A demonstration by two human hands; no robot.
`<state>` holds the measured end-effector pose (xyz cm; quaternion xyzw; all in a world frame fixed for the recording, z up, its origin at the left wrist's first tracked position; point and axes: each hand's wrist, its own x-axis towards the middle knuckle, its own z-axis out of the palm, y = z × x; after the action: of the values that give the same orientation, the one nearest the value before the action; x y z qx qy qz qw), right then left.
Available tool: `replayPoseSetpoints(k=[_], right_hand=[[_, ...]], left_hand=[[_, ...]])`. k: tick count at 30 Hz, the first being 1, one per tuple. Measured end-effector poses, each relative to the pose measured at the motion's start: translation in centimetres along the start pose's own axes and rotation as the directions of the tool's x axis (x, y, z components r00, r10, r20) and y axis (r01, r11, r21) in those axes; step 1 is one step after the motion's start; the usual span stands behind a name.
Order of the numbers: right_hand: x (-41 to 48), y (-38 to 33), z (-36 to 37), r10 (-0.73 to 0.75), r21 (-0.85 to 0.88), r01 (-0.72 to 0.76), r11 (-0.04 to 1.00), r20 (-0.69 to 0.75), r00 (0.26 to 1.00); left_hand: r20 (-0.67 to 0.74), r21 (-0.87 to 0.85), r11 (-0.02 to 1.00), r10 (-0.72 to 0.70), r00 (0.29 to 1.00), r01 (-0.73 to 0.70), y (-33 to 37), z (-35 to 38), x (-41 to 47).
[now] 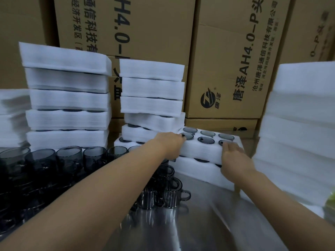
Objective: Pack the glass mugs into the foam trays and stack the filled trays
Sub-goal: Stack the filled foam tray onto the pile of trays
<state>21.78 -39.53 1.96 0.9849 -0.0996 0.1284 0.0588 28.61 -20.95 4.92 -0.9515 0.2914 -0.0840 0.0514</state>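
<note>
Big brown boxes (226, 60) stand at 12 o'clock. At 10 o'clock we see tall stacks of filled trays (67, 98). On the steel table (181, 223), at 1 o'clock, a full foam tray (201, 151) lies on the tray below (197, 172). Loose glass mugs (68, 156) wait at 9 o'clock. Our left hand (172, 143) grips the full tray's left end. Our right hand (233, 154) lies on its near edge. It is blurry, so we cannot tell if it grips. We think this is the stacking step. Next, the tray must stay level and sit square.
</note>
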Motion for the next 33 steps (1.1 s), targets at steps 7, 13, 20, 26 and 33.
replayPoseSetpoints(k=[7, 13, 20, 26, 33], right_hand=[[-4.8, 1.1, -6.0, -0.341, 0.161, 0.318, 0.934, 0.141, 0.930], [-8.5, 4.0, -12.4, -0.420, 0.152, 0.469, 0.870, -0.271, 0.866], [-4.6, 10.4, -19.7, 0.021, -0.031, -0.051, 0.998, -0.613, 0.790], [-3.1, 11.2, -18.5, 0.143, -0.113, -0.215, 0.970, -0.452, 0.880], [-3.5, 9.8, -19.2, -0.005, -0.127, -0.074, 0.989, -0.532, 0.847]], left_hand=[[-0.283, -0.151, 0.979, 0.087, 0.955, -0.134, 2.6, -1.1, -7.6], [-0.477, -0.217, 0.956, 0.074, 0.876, -0.199, 4.0, -0.6, -14.3], [-0.598, -0.217, 0.949, 0.058, 0.799, -0.231, 3.9, -0.2, -20.2], [-0.600, -0.245, 0.942, 0.040, 0.799, -0.231, 3.0, 0.1, -22.3], [-0.642, -0.245, 0.947, 0.001, 0.766, -0.207, 2.2, -0.1, -23.5]])
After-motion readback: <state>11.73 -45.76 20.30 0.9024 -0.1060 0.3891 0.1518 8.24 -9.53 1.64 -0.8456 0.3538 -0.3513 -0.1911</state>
